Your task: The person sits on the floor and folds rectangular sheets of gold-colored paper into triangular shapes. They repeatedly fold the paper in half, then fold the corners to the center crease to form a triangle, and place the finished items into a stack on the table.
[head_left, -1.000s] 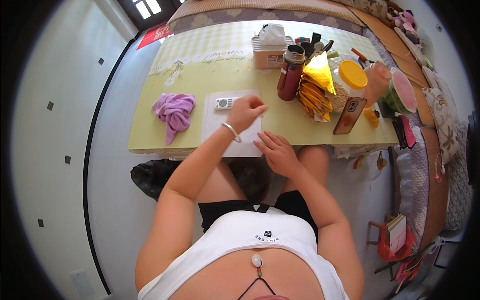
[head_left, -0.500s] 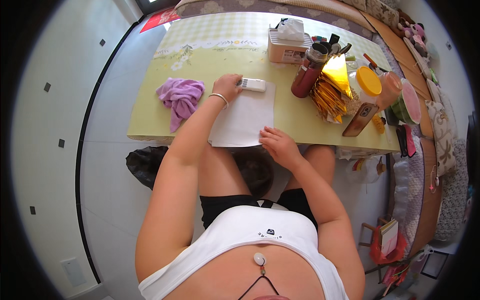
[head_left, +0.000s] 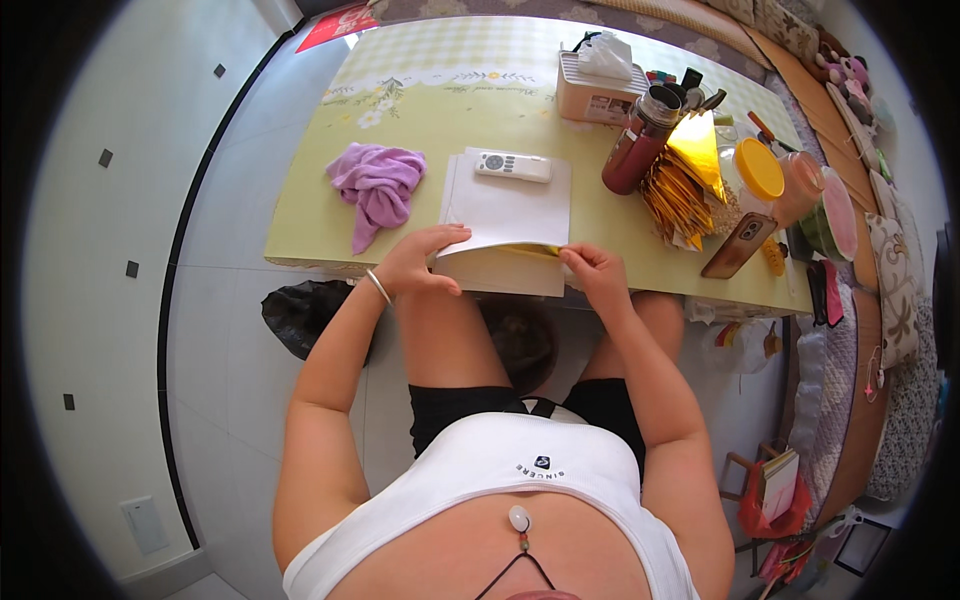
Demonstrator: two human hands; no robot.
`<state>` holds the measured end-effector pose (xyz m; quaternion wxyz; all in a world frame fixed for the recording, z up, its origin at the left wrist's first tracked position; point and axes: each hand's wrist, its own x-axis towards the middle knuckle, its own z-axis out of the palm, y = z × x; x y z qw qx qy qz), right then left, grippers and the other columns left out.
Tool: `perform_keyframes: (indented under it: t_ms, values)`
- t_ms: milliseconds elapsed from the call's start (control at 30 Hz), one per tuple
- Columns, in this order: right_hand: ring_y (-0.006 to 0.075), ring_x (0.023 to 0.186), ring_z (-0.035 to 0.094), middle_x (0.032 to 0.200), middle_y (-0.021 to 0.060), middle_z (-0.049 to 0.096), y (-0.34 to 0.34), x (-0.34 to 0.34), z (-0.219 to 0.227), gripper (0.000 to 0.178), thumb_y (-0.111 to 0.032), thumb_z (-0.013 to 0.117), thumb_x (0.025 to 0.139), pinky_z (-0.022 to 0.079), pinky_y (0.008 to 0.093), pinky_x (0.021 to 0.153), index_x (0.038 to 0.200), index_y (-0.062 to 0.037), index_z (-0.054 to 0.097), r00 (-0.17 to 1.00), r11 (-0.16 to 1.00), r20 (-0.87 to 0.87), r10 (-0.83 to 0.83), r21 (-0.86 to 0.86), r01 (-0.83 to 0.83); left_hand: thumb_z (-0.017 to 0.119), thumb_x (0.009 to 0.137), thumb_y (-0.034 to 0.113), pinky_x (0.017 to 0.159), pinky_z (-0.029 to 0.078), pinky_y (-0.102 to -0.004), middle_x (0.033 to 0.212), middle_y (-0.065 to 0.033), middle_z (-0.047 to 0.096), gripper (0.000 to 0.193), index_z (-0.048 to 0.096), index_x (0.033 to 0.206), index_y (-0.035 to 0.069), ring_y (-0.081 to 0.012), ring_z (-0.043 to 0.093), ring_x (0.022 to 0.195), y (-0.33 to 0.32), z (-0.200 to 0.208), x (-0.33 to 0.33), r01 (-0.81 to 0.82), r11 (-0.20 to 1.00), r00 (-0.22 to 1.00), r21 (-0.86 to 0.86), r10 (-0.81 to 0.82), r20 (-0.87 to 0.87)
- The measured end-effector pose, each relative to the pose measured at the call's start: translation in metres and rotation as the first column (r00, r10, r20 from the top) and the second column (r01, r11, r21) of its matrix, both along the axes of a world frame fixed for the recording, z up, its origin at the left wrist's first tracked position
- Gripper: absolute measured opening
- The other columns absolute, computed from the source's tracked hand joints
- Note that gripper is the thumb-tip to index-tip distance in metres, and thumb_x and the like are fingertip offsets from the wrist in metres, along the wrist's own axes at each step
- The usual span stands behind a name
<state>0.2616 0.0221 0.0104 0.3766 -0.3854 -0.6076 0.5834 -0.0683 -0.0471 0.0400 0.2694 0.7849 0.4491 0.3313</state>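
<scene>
A small stack of white paper (head_left: pixel 510 205) lies at the table's near edge, with a white remote control (head_left: pixel 512 166) resting across its far end. The near edge of the upper paper is bowed upward, and a yellowish strip shows beneath it. My right hand (head_left: pixel 598 277) pinches the paper's near right corner between thumb and fingers. At the near left corner, my left hand (head_left: pixel 420 262) has its fingers stretched over the paper and its thumb apart. Left of the paper lies a crumpled purple cloth (head_left: pixel 378 192).
Right of the paper stand a maroon flask (head_left: pixel 640 145), gold foil sheets (head_left: pixel 680 185), a yellow-lidded jar (head_left: pixel 759 168) and a leaning phone (head_left: pixel 738 246). A tissue box (head_left: pixel 597 92) sits farther back. A black bag (head_left: pixel 303 315) is below the table's left edge.
My left hand has let go of the remote control and come back to the paper's near left corner. My right hand now pinches the near right corner, and the paper's near edge has lifted.
</scene>
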Motion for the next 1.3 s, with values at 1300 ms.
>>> perform_keyframes:
  t_ms: [1300]
  values:
    - [0.0300,0.092,0.058,0.083,0.0057,0.062,0.031,-0.029,-0.022,0.022,-0.022,0.078,0.075,0.047,0.0443,0.077,0.061,-0.0104,0.065,0.612,0.650,0.480,-0.628,0.757,0.074,0.074,0.080,0.010,0.076,0.046,-0.0453,0.076,-0.0126,0.061,0.031,0.062,0.107,0.001,-0.0338,0.058,0.083,0.033,-0.058,0.043,-0.707,0.648,0.629,0.283,0.759,-0.167]
